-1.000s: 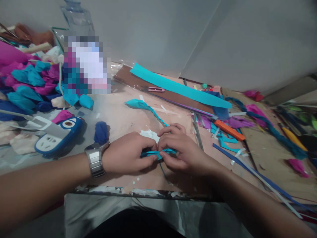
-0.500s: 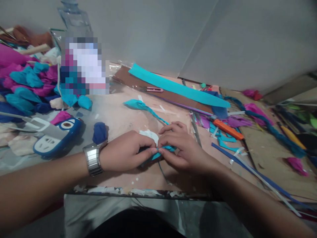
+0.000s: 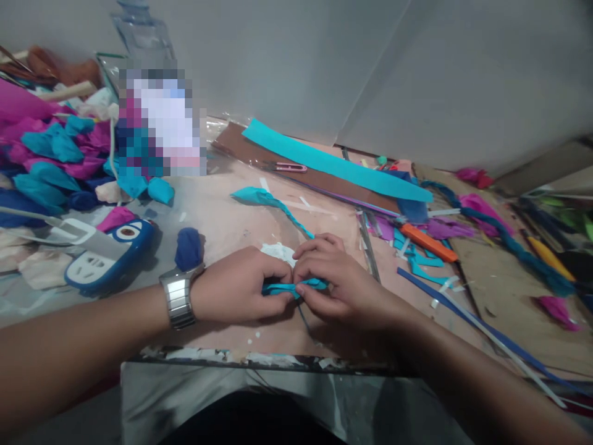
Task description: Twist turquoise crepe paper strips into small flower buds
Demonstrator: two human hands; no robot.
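Low over the front of the table, my left hand point(image 3: 245, 284) pinches one end of a folded turquoise crepe paper strip point(image 3: 280, 288). My right hand point(image 3: 336, 278) grips the same strip a little to the right, its thumb and fingertips almost meeting the left ones. Part of the paper is hidden behind the fingers. Just behind the hands lies a white patch point(image 3: 278, 250), perhaps glue. A twisted turquoise paper piece with a wider tip point(image 3: 252, 195) runs from the table toward my right fingers. A dark blue paper bundle point(image 3: 188, 247) rests beside my left wrist.
A blue and white power strip point(image 3: 109, 259) with cables stands at left, before heaped crepe paper pieces point(image 3: 50, 142). Farther back, pink thread snips point(image 3: 290, 167) lie on brown sheets near a long turquoise strip point(image 3: 333, 162). An orange cutter point(image 3: 428, 242) lies at right among scraps.
My fingers have shifted slightly on the turquoise paper, and more of its folded length shows between my left thumb and forefinger. The camera view has moved a little.
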